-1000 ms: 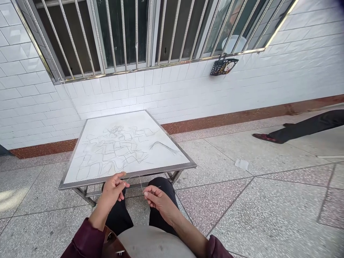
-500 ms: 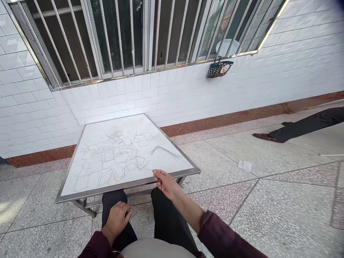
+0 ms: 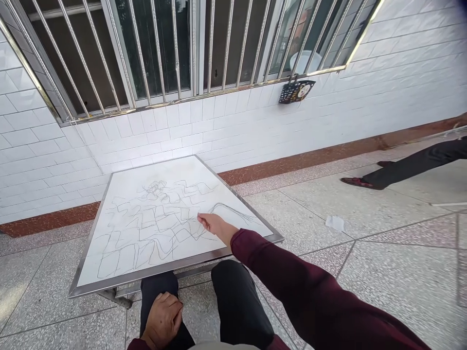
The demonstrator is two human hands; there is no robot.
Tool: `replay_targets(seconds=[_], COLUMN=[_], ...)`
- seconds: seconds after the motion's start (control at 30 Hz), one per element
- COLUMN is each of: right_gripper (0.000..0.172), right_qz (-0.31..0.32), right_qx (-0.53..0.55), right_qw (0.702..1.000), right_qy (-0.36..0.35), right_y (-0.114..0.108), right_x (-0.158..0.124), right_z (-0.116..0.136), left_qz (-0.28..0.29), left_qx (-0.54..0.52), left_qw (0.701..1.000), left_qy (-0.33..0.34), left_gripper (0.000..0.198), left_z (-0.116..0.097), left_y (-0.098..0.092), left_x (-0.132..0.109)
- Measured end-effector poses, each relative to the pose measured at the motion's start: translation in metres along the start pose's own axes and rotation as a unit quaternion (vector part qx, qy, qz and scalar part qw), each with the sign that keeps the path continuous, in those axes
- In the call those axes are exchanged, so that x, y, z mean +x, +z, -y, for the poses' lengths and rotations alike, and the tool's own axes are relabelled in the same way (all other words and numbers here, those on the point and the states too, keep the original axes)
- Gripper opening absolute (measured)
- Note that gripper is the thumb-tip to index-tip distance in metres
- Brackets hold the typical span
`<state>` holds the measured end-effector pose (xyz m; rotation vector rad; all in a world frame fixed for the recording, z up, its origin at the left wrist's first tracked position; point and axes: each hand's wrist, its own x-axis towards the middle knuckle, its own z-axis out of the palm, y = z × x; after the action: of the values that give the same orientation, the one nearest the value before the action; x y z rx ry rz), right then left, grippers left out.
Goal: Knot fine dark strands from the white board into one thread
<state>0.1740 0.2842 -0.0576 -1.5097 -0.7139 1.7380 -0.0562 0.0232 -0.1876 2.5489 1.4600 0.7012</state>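
Observation:
A white-topped table (image 3: 182, 167) with a metal rim stands in front of me. Many thin dark strands (image 3: 146, 218), bent in zigzags, are spread over its top; whether they are wire or thread I cannot tell. A bundle of longer strands (image 3: 233, 210) lies at the right, beyond my wrist. My right hand (image 3: 215, 224) is low over the tabletop, its thumb and fingers pinched on what looks like one thin dark strand. My left hand (image 3: 163, 316) rests on my left thigh, its fingers curled and no object showing in it.
Barred windows (image 3: 168, 53) and a white tiled wall (image 3: 153, 129) are behind the table. A dark patterned bag (image 3: 296, 91) hangs from the window bars. At the right, another person's leg (image 3: 419, 163) crosses the speckled floor, near a white scrap (image 3: 334, 223).
My right hand has moved forward from the table's near edge to over the strands. My left hand stays on my thigh, and the view has shifted slightly.

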Motion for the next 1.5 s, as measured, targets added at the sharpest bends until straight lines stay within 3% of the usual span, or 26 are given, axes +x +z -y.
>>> replay_targets(seconds=[0.2, 0.37, 0.47, 0.67, 0.8, 0.9, 1.0, 1.13, 1.27, 1.5], right_gripper=[0.032, 0.023, 0.014, 0.020, 0.013, 0.014, 0.019, 0.019, 0.016, 0.013], right_qz=[0.008, 0.032, 0.048, 0.024, -0.077, -0.177, -0.225, -0.225, -0.215, -0.210], right_qx=[-0.009, -0.029, -0.052, -0.142, -0.237, -0.323, -0.401, -0.484, -0.540, -0.568], right_qw=[1.000, 0.999, 0.997, 0.981, 0.945, 0.892, 0.840, 0.791, 0.760, 0.751], right_qy=[0.013, 0.004, -0.026, -0.128, -0.211, -0.261, -0.288, -0.300, -0.290, -0.263], right_y=[-0.003, -0.008, -0.013, -0.029, -0.070, -0.109, -0.134, -0.137, -0.129, -0.129], right_x=[0.013, 0.006, -0.006, -0.030, -0.030, -0.021, -0.007, 0.016, 0.034, 0.042], right_z=[0.007, 0.020, 0.024, 0.002, -0.006, 0.001, 0.010, 0.018, 0.019, 0.016], left_qz=[-0.002, -0.004, -0.010, -0.014, -0.010, -0.015, -0.016, -0.016, -0.022, -0.008], left_qx=[-0.003, 0.003, 0.005, 0.018, 0.035, 0.042, 0.045, 0.043, 0.036, 0.050], left_qw=[1.000, 1.000, 1.000, 1.000, 0.999, 0.998, 0.997, 0.997, 0.998, 0.997], left_qy=[-0.001, -0.001, 0.006, 0.015, 0.031, 0.051, 0.067, 0.060, 0.037, 0.064], left_gripper=[0.019, 0.019, 0.020, 0.023, 0.025, 0.026, 0.027, 0.027, 0.027, 0.025], left_z=[0.000, -0.001, -0.002, -0.001, 0.008, 0.014, 0.016, 0.015, 0.012, 0.013], left_y=[0.000, -0.002, -0.006, -0.008, -0.001, 0.003, 0.006, 0.012, 0.016, 0.012], left_x=[0.003, 0.004, 0.005, 0.000, -0.004, -0.003, -0.001, 0.001, 0.002, 0.006])
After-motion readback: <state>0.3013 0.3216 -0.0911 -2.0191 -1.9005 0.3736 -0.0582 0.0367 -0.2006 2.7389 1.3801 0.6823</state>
